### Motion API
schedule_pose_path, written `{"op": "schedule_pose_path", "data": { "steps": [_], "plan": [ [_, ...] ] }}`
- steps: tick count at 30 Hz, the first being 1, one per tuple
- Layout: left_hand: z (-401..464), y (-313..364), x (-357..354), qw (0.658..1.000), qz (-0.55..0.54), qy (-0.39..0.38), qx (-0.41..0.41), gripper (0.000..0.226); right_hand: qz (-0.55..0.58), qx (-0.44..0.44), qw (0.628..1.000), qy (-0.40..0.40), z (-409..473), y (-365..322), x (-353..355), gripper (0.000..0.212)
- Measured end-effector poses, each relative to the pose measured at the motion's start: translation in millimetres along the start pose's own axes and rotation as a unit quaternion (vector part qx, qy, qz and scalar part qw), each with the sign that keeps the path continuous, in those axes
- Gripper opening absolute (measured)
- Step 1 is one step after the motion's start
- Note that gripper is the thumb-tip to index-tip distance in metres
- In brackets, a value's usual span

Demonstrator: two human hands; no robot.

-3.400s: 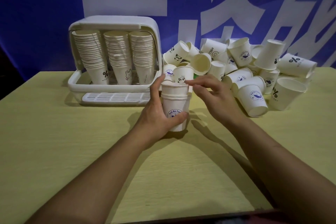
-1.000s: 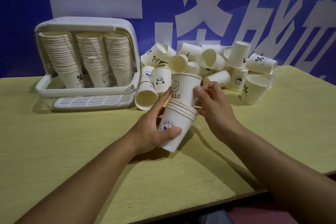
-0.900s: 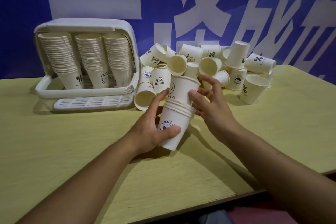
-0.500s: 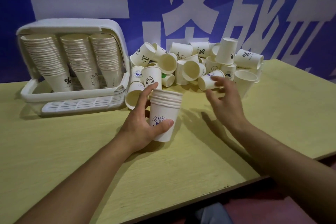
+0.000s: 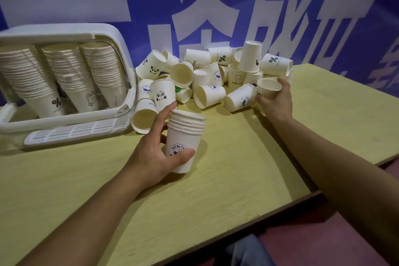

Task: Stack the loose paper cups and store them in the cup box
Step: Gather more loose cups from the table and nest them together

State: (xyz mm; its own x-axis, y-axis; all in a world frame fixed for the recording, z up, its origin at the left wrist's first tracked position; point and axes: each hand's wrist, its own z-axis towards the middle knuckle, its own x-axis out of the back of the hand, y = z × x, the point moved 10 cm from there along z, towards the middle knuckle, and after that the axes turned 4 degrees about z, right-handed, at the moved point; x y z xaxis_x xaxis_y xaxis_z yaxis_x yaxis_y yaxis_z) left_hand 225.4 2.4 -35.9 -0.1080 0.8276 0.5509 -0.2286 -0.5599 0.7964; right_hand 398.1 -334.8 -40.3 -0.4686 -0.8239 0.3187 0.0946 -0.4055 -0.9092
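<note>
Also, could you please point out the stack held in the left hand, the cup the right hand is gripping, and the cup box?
Held stack (image 5: 185,136), head view, its upper side wall.
Gripped cup (image 5: 268,87), head view, its rim.
Cup box (image 5: 64,32), head view, its white lid.

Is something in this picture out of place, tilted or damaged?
No damage shows. The heap of loose white paper cups lies jumbled on the yellow table, many on their sides. In the white plastic cup box, the three stored cup stacks lean instead of standing straight.
</note>
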Motion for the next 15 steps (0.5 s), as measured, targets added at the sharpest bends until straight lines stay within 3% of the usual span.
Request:
{"op": "schedule_pose_path", "data": {
  "steps": [7, 15],
  "plan": [
    [-2, 6, -6, 1.0, 0.016, -0.026, -0.008, 0.099, 0.068, 0.042, 0.994, -0.069, -31, -25, -22, 0.089],
    [-4, 7, -7, 0.999, 0.009, -0.049, -0.016, 0.1, 0.193, 0.053, 0.971, -0.134, -93, -87, -46, 0.066]
  ]
}}
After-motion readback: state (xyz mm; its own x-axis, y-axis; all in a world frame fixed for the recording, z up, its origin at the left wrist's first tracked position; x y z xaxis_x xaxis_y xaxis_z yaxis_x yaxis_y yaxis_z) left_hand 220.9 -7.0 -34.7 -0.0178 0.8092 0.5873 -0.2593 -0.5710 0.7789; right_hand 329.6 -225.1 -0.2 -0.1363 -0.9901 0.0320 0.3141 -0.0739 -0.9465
